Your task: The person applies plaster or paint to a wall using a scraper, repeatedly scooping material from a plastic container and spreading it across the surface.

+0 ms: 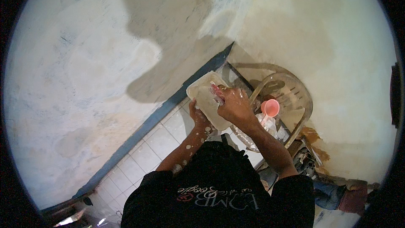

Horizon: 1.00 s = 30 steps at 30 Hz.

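My left hand [199,116], spotted with pale splashes up the forearm, is shut on a translucent rectangular plastic container [203,99], gripping its lower left side. The container holds pale material. My right hand [235,105] is over the container, closed on a red-handled tool [217,91] whose end is smeared pale; its exact kind is hard to make out. Just right of my right hand, a pink plastic scoop [270,108] sits with a white plastic bag [268,128] on a dirty plastic chair [295,93].
Patchy pale walls [71,67] with a blue-grey lower band [147,128] meet in a corner ahead. White floor tiles [141,156] run along the left wall. At lower right lie cluttered dark items and cloths [325,194]. A brown stain [312,137] marks the right wall.
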Tool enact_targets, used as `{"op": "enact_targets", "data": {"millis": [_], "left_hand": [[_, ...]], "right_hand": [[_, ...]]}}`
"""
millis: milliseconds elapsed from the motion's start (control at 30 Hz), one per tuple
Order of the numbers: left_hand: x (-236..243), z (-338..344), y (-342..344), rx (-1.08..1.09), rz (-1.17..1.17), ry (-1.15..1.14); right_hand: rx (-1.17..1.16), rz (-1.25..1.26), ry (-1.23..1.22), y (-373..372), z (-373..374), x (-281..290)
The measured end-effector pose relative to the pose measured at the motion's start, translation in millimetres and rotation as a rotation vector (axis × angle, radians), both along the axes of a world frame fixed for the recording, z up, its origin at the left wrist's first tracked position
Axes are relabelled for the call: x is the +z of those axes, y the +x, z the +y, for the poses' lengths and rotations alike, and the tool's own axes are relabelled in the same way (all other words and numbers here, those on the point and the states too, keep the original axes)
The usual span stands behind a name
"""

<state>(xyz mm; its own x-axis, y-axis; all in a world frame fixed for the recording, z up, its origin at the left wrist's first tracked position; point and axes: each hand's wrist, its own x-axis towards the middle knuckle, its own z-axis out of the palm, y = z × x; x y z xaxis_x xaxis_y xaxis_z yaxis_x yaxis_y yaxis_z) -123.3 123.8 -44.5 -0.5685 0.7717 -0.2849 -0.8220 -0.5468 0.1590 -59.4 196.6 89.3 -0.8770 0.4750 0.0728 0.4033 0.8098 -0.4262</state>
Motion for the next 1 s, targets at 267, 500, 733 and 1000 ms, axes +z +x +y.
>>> {"op": "enact_targets", "data": {"millis": [267, 500, 733, 1000], "left_hand": [[13, 25, 1, 0.053, -0.002, -0.080], [-6, 33, 0, 0.104, -0.048, -0.130], [-1, 43, 1, 0.112, -0.077, -0.120], [1, 43, 3, 0.090, -0.028, -0.062]], "right_hand": [[0.050, -0.014, 0.061, -4, 40, 10], [0.108, 0.117, 0.011, -4, 54, -5], [0.182, 0.287, 0.238, -7, 68, -21], [0.076, 0.133, 0.056, -17, 84, 31]]}}
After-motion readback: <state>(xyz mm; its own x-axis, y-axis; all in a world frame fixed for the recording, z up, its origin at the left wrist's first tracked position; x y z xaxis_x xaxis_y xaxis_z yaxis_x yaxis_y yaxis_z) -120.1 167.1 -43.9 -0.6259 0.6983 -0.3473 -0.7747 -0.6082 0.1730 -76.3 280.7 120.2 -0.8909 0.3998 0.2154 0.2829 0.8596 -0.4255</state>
